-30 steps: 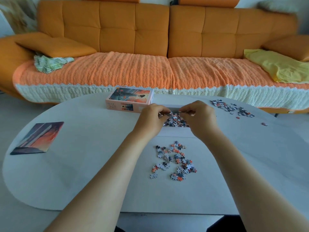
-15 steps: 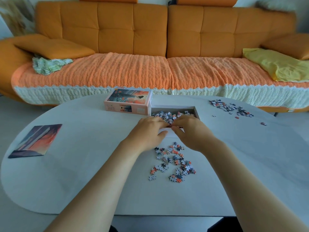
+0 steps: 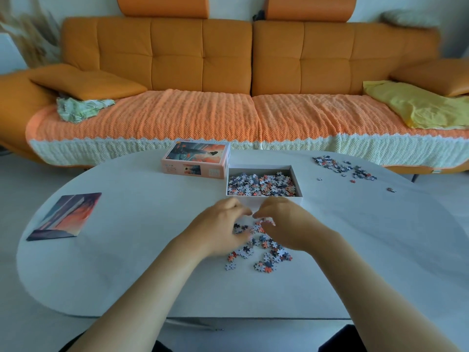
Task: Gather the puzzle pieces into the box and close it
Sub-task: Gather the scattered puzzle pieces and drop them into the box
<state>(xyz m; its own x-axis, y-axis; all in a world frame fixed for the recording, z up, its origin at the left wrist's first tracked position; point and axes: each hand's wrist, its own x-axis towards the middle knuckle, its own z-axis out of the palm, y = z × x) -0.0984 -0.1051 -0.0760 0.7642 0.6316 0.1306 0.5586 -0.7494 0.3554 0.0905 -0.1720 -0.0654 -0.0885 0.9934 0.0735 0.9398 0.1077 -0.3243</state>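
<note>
The nearest puzzle pieces (image 3: 258, 247) lie in a loose pile on the table (image 3: 127, 250), just in front of the box (image 3: 297, 179) on the person's side. Both hands are down on this pile: the left hand (image 3: 220, 227) and the right hand (image 3: 286, 224) are cupped with fingers curled, fingertips almost meeting at the pile's edge closest to the box. Motion blur hides whether either hand actually grips pieces or only rakes them together, so that cannot be told

The step in hand looks like scooping this pile. The next move would call for drawing the pieces into 1 heap, lifting them over the low front wall and letting them drop inside without scattering

The open box already holds a thick layer of grey, white and orange pieces. Its lid (image 3: 196, 161) sits picture side up, touching the box at its far left corner. A second scatter of pieces (image 3: 342, 168) lies well to the right of the box, not yet gathered. Well to the left of the box lies a picture card (image 3: 66, 217); beyond the box stands an orange sofa (image 3: 203, 59)
</note>
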